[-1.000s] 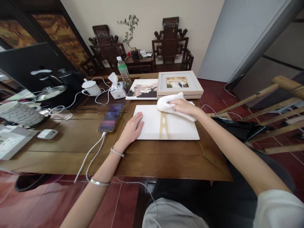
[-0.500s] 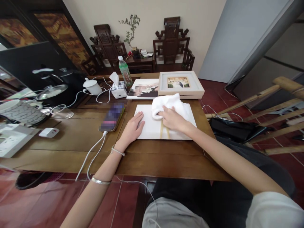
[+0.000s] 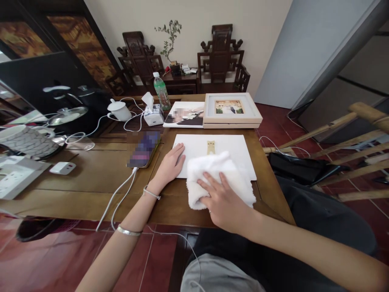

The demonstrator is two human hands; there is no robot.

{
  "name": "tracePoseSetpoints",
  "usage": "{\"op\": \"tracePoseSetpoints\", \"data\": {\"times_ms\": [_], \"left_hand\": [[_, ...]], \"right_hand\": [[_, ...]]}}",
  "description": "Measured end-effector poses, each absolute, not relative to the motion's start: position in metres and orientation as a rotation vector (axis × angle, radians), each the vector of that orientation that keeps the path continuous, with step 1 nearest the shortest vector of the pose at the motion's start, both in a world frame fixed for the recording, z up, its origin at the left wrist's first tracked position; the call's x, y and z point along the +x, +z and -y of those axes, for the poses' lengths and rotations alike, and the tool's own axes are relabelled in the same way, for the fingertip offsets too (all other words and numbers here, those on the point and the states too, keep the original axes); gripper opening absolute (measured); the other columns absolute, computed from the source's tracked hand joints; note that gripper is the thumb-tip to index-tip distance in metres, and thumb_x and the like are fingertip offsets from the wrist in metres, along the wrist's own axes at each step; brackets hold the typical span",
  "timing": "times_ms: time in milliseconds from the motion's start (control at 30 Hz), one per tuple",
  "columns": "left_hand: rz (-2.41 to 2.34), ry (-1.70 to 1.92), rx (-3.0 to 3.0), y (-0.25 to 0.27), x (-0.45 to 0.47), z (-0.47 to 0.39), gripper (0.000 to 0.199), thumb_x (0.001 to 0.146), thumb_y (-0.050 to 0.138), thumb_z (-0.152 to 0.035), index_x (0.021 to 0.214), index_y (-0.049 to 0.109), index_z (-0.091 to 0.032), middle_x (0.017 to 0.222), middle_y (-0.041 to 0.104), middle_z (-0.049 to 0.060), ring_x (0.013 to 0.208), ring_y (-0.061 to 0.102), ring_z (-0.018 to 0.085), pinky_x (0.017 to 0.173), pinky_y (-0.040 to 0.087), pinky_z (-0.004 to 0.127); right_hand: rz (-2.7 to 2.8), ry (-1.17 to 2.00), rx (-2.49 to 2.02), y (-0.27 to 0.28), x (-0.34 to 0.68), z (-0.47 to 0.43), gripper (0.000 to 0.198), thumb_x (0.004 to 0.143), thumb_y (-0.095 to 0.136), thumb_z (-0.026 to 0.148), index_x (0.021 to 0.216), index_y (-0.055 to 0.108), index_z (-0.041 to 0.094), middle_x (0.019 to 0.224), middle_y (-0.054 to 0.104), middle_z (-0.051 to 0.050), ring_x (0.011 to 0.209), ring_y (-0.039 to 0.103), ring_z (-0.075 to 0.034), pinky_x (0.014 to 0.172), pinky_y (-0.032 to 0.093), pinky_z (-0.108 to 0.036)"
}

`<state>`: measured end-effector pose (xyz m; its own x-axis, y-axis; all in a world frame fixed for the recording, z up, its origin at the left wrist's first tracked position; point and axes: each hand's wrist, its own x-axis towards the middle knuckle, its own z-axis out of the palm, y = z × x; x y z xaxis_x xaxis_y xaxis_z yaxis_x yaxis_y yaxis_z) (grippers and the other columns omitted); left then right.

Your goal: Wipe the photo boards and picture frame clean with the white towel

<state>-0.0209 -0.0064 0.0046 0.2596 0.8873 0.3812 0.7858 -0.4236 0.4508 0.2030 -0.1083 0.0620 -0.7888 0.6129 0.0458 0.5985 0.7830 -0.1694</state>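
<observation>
Cloth (image 3: 209, 163) pulled nearer, right hand (image 3: 225, 205) atop, fingers spread, left hand (image 3: 170, 164) on board (image 3: 232, 143), fingers together (thumb apart)

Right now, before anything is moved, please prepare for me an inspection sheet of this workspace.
Surface: brown wooden table, with boards running lengthwise.
Job's things: white cloth lies across the near edge of the white board; a tan piece shows beyond the cloth.
Clutter: phone, tissue box, bottle, lidded cup, picture frame.
Hands: left hand rests on the board's left edge; right hand lies on the cloth, fingers spread.
Cables: white cable runs from the phone toward the table's near edge.
Surroundings: dark chairs, red tiled floor.
</observation>
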Motion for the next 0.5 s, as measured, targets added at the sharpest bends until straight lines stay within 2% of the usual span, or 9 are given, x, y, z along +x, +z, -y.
{"op": "tracePoseSetpoints", "data": {"times_ms": [167,300,400,500], "left_hand": [[-1.582,0.891,2.356,0.003,-0.022,0.006,0.044,0.094,0.036,-0.03,0.127,0.052,-0.007,0.139,0.048,0.017,0.133,0.04,0.024,0.113,0.03,0.043],[-1.578,0.888,2.348,0.002,-0.023,0.005,0.044,0.093,0.038,-0.031,0.127,0.053,-0.008,0.139,0.048,0.016,0.133,0.039,0.025,0.113,0.03,0.043],[-1.576,0.891,2.34,0.003,-0.022,0.005,0.043,0.093,0.038,-0.032,0.126,0.054,-0.009,0.138,0.049,0.015,0.132,0.04,0.025,0.112,0.031,0.043],[-1.568,0.902,2.33,0.004,-0.022,0.005,0.044,0.093,0.038,-0.033,0.126,0.054,-0.008,0.138,0.049,0.016,0.132,0.041,0.025,0.112,0.03,0.043]], "right_hand": [[2.831,0.442,-1.023,0.072,0.205,0.073,0.045,0.073,0.037,0.003,0.104,0.066,0.015,0.133,0.053,-0.016,0.135,0.032,-0.029,0.104,0.026,-0.062],[2.791,0.524,-1.04,0.079,0.205,0.018,0.051,0.072,0.036,0.002,0.115,0.062,0.014,0.126,0.059,-0.016,0.13,0.041,-0.028,0.104,0.029,-0.054],[2.735,0.577,-1.104,0.083,0.2,-0.025,0.052,0.072,0.037,0.003,0.115,0.063,0.013,0.12,0.064,-0.013,0.112,0.055,-0.027,0.094,0.04,-0.04],[2.677,0.592,-1.217,0.089,0.193,-0.062,0.047,0.075,0.039,0.009,0.114,0.065,0.015,0.116,0.066,-0.009,0.104,0.058,-0.026,0.084,0.043,-0.031]]}}
